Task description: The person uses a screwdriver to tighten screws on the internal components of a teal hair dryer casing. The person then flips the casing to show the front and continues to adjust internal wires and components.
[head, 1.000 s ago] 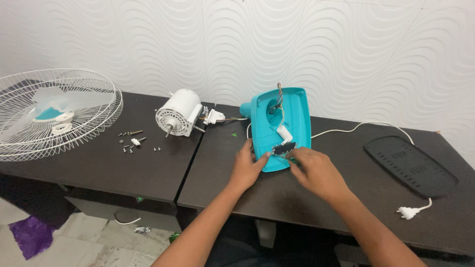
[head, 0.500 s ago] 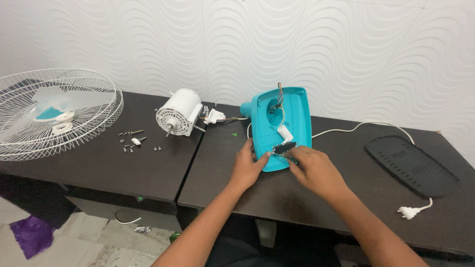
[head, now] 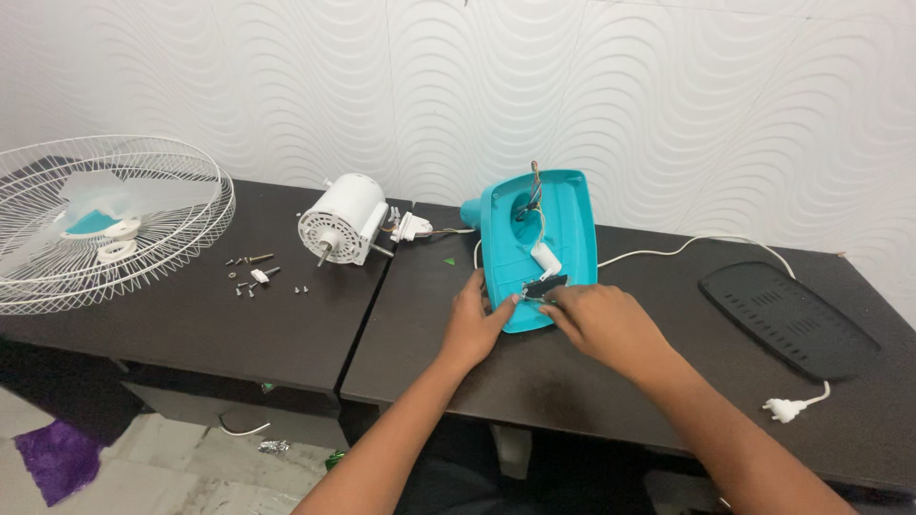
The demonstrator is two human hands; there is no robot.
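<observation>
- Your left hand (head: 470, 326) rests against the near left edge of the teal fan housing (head: 558, 212), fingers curled onto its rim to steady it.
- Your right hand (head: 599, 319) is closed at the fingertips on the small black part (head: 544, 285) at the near end of the housing; whether it grips or only presses is hard to tell.
- Since a second ago almost nothing has shifted: both hands sit at the same spot on the housing, which lies in the same place on the table (head: 611, 381). You look to be in fine fiddling work there, not moving parts about.
- Inside the housing a white cylindrical piece (head: 545, 257) lies just beyond the black part, with wires (head: 531, 191) rising at the far end.
- To the left lie the white motor (head: 342, 219), then loose screws (head: 253, 277), then the wire fan guard (head: 143, 219).
- To the right lie a black base plate (head: 787, 319) and a white cord with plug (head: 784, 410).
</observation>
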